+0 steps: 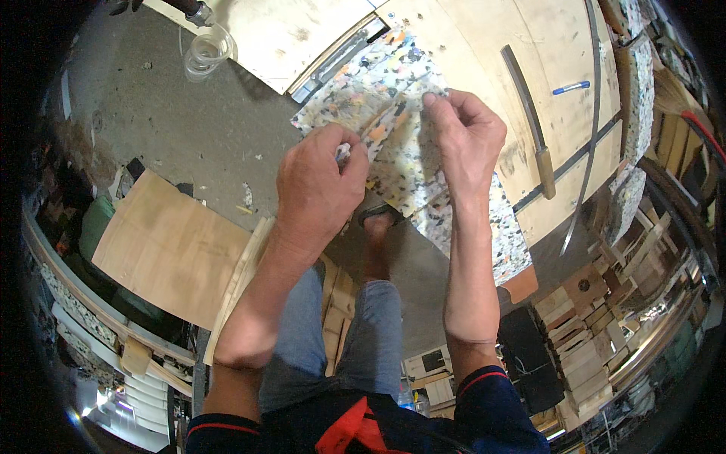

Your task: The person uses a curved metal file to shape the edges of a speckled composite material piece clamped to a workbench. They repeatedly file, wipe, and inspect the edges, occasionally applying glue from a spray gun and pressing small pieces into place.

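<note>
Left hand and right hand pinch the speckled foam sheet edge

Plywood bench, blue pen, long blade

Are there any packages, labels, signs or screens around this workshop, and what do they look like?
No clear signs or screens.
Small boxes: low, beside the person's right arm, pale rectangular cartons, markings too small to make out.
Blue pen: on the wooden board at upper right; no label shows.
</note>
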Available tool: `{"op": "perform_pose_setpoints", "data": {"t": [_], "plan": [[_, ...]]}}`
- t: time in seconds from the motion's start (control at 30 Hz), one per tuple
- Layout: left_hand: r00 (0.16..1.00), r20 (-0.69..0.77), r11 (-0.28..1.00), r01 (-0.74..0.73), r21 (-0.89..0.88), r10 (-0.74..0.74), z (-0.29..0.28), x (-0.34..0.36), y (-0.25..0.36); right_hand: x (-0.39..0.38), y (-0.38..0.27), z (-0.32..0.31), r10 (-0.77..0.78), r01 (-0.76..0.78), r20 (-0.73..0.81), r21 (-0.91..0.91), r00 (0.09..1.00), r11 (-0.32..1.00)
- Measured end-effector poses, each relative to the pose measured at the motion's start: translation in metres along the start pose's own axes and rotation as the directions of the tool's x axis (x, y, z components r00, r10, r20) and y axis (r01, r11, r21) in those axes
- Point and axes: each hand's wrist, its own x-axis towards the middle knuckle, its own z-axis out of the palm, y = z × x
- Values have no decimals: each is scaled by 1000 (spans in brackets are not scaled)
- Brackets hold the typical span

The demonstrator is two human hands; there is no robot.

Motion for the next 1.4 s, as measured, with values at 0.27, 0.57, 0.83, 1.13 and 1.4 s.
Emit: {"op": "perform_pose_setpoints", "data": {"t": [0.27,0.57,0.83,1.13,1.4], "plan": [[998,-37,993,-49,111,53,7,13,7,13,0,-1,64,-66,-56,-48,996,997],[999,-14,986,-40,160,43,4,14,5,19,-3,-7,90,-109,-100,-211,991,971],[997,30,984,-75,159,71,3,13,1,27,14,-5,-157,155,-11,-94,988,983],[996,26,996,-85,35,84,-5,7,-3,34,17,-11,-64,57,95,74,993,996],[998,-13,985,-61,159,64,3,11,-2,31,2,1,-153,140,-71,-162,986,977]]}}
